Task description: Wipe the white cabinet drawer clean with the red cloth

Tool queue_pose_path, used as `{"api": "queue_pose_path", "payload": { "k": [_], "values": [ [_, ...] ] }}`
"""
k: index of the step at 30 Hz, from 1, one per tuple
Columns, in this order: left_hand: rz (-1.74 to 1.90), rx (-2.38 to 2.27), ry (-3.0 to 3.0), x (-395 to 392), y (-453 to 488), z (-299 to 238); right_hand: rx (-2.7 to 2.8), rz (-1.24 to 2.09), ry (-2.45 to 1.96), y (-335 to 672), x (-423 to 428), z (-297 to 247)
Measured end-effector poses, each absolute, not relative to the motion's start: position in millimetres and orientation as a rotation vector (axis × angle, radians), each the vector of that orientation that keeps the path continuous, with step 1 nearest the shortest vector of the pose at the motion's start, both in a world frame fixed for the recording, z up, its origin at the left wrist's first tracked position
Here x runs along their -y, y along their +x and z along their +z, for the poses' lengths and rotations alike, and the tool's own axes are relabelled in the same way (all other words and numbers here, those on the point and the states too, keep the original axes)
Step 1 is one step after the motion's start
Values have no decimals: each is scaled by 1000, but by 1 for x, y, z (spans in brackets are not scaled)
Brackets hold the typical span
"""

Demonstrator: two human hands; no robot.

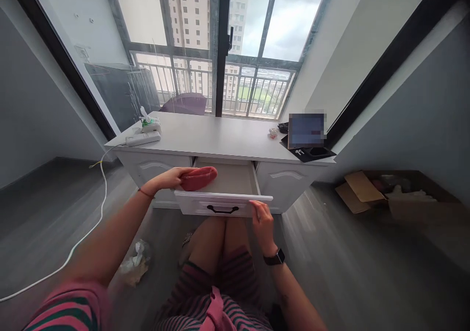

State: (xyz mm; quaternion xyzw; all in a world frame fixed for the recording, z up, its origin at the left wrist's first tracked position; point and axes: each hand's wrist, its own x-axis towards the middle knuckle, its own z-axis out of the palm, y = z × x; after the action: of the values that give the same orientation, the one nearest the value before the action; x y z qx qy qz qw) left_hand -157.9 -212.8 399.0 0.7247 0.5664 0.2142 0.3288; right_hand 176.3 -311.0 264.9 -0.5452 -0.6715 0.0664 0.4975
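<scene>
White desk (pixel 220 137): left grip (pixel 171 178) clasps red cloth (pixel 199 178) over open drawer (pixel 223 203); right grip (pixel 261 216) pinches its front edge.

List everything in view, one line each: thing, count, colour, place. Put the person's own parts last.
desk: one, white, under the window.
drawer: one, white with a black handle, pulled open at the desk's middle.
red cloth: one, red, over the open drawer's left end.
power strip: one, white, desk's left end, its cable running down to the floor.
wipes pack: one, white and green, behind the power strip.
tablet: one, dark frame, screen blurred, standing at the desk's right end.
black mat: one, black, under the tablet.
cardboard box: one, brown, on the floor at right.
plastic bag: one, clear, on the floor at left.
left hand: holds the red cloth.
right hand: grips the drawer front; black watch on the wrist.
</scene>
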Motion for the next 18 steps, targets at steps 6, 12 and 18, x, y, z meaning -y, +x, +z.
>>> {"api": "queue_pose_path", "payload": {
  "k": [6,12,18],
  "values": [
    [1164,-1945,1570,325,-183,365,1631,-101,-1469,224,284,262],
    [1411,-2174,1296,337,-117,258,1678,-65,-1492,217,277,239],
    [1341,-2006,1513,297,-58,230,1666,4,-1473,221,276,240]
  ]
}}
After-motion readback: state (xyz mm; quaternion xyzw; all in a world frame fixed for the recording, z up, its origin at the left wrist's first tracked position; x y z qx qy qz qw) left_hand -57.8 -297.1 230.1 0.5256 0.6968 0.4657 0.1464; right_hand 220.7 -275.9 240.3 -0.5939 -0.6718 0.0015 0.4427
